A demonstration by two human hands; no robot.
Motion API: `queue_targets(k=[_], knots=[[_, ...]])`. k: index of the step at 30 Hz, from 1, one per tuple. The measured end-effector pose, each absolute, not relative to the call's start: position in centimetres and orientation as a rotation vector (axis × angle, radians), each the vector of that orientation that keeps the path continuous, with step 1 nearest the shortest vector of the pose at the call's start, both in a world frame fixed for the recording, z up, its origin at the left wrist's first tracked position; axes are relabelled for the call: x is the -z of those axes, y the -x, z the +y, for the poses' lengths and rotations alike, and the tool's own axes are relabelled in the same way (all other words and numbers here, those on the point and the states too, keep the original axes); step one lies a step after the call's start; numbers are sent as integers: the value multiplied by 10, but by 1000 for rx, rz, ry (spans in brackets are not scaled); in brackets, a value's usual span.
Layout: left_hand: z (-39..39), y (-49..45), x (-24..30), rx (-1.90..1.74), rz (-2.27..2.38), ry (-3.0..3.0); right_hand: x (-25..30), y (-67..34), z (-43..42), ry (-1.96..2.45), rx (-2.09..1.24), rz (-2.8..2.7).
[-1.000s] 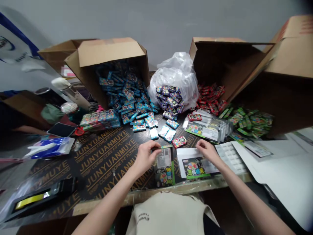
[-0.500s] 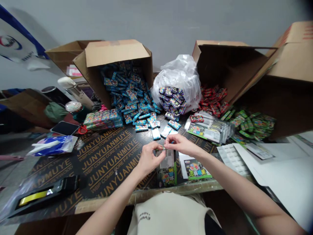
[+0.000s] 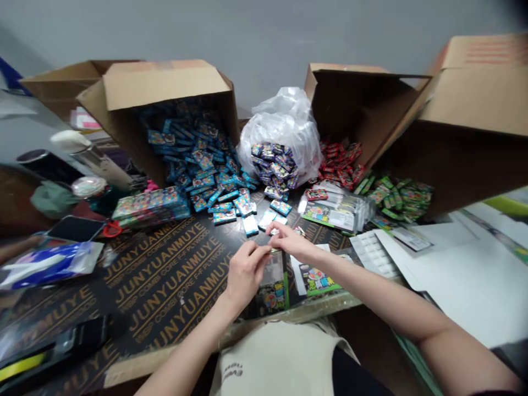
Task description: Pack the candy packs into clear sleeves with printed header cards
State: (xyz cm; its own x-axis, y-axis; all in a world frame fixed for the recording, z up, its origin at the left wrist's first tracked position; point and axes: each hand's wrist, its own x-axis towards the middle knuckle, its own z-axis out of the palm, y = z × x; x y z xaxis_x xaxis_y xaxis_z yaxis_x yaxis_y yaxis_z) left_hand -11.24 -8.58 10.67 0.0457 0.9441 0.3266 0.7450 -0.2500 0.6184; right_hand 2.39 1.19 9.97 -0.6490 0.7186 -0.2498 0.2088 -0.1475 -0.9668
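Observation:
My left hand (image 3: 244, 270) and my right hand (image 3: 289, 241) meet over the top edge of a clear packet with a green printed card (image 3: 273, 286), which lies on the dark plywood table (image 3: 165, 280) near its front edge. Both hands pinch that top edge with their fingertips. A second printed green card on a white sheet (image 3: 317, 278) lies just right of the packet. Several loose blue packs (image 3: 247, 217) lie just beyond my hands.
A tipped box of blue packs (image 3: 193, 148), a plastic bag of purple packs (image 3: 276, 159), a box with red packs (image 3: 340, 162) and green packs (image 3: 396, 195) line the back. A stack of clear packets (image 3: 338, 212), white trays (image 3: 373, 253), a tape dispenser (image 3: 45, 355).
My right hand left the card on the right and came to the packet's top edge beside my left hand. The view has swung slightly to the right.

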Motion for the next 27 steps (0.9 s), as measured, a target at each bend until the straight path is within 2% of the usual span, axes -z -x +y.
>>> queue_targets(k=[2,6,8,10,13,17,20,24,27], knots=[[-89,120,-106,-1004,1730,-2067,-92,-43,21,1137,-1646,-1822],[-93,160,-100,-938,1936,-1951,-70,-121,47,1509,-686,-2173],[-91,180,-93,-717,2063,-1989,-56,-160,54,1646,-530,-2236],[-85,188,-86,-449,2085,-2155,-41,-185,53,1701,-529,-2272],[-77,173,-80,-198,1801,-2435,-26,-196,44,1695,-515,-2329],[-69,132,-78,99,1327,-2460,-16,-192,32,1573,-519,-2376],[-61,116,-73,285,1187,-2486,-3,-198,35,1504,-478,-2420],[-51,114,-75,379,1044,-2483,17,-211,45,1533,-458,-2404],[-48,120,-93,191,1047,-2395,19,-216,46,1559,-493,-2355]])
